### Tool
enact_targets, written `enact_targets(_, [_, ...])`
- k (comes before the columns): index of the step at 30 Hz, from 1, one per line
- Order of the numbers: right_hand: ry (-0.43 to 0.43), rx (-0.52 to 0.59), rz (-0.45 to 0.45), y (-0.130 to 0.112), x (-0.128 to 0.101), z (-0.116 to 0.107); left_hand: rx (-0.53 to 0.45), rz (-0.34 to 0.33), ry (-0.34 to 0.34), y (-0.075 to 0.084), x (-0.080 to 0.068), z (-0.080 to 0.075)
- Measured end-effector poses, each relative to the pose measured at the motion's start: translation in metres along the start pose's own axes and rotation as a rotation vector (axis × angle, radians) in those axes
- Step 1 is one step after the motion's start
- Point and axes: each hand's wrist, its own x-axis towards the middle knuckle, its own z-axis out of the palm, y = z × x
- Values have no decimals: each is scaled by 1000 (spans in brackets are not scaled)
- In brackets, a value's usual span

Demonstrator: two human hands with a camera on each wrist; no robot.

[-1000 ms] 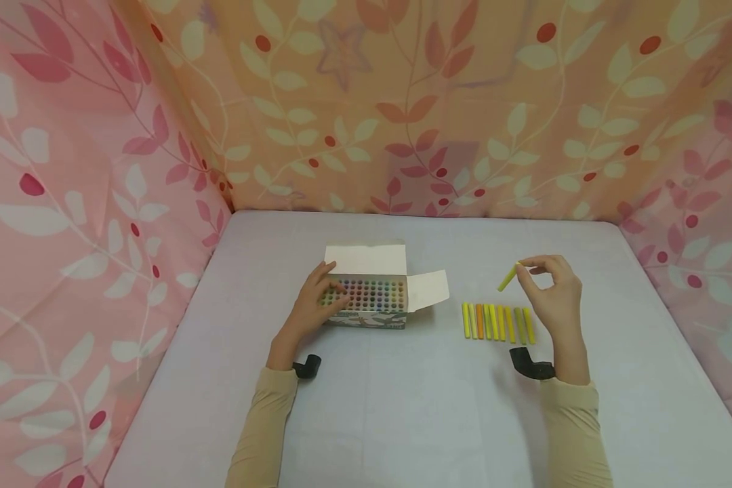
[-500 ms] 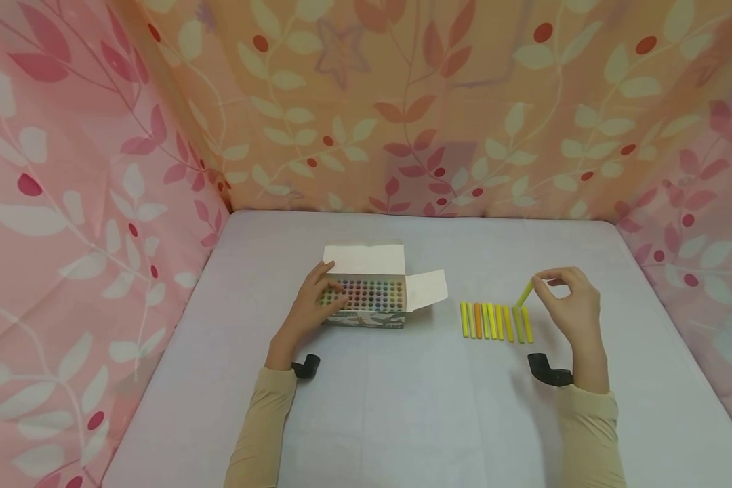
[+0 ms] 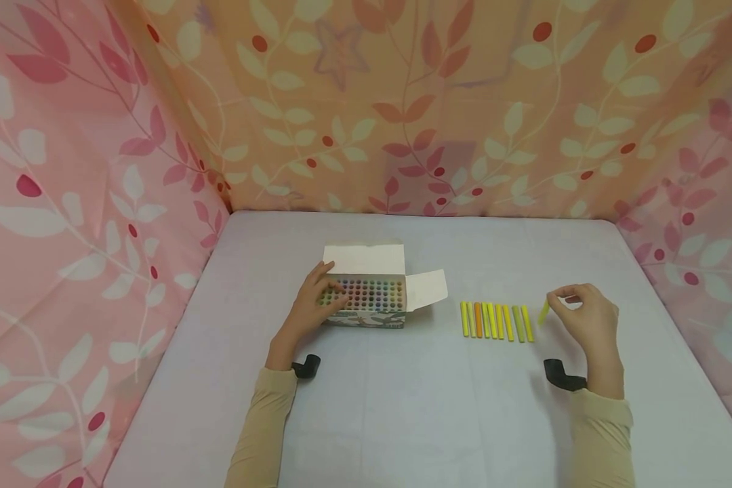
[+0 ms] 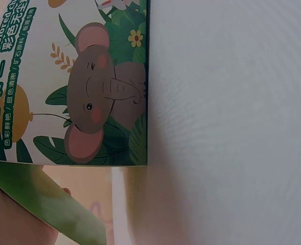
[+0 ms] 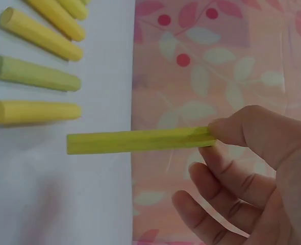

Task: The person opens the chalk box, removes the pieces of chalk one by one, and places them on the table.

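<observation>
The right hand (image 3: 588, 322) pinches a yellow-green chalk (image 3: 543, 311) by one end between thumb and forefinger, the other fingers (image 5: 211, 222) loosely curled below it. The chalk hangs just above the table (image 3: 439, 420), just right of a row of chalks (image 3: 496, 320) and not touching it. Its long axis runs nearly parallel to the sticks in the row, tilted a little, with the free end pointing down toward the near edge of the table and the held end up by the fingertips. In the wrist view the nearest stick of the row, a yellow one (image 5: 35, 112), lies just beside it, then a green one (image 5: 34, 74). Nothing lies between the chalk and the table beneath it. Well apart on the left, the left hand (image 3: 311, 308) rests on the open box (image 3: 371, 288), fingers curled over its left end, with rows of coloured chalk tips showing inside. Leaf-patterned cloth (image 3: 402, 102) walls in the table on three sides.
</observation>
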Motion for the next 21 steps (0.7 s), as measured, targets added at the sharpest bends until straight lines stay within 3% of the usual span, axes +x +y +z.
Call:
enact_targets(7, [-148, -44, 22, 9, -1, 2, -10, 1, 1, 2, -1, 0])
enact_targets(17, [-240, -52, 47, 22, 8, 14, -19, -32, -6, 4, 0, -1])
enact_targets(21, [-288, -40, 105, 29, 12, 23, -17, -22, -4, 3, 0, -1])
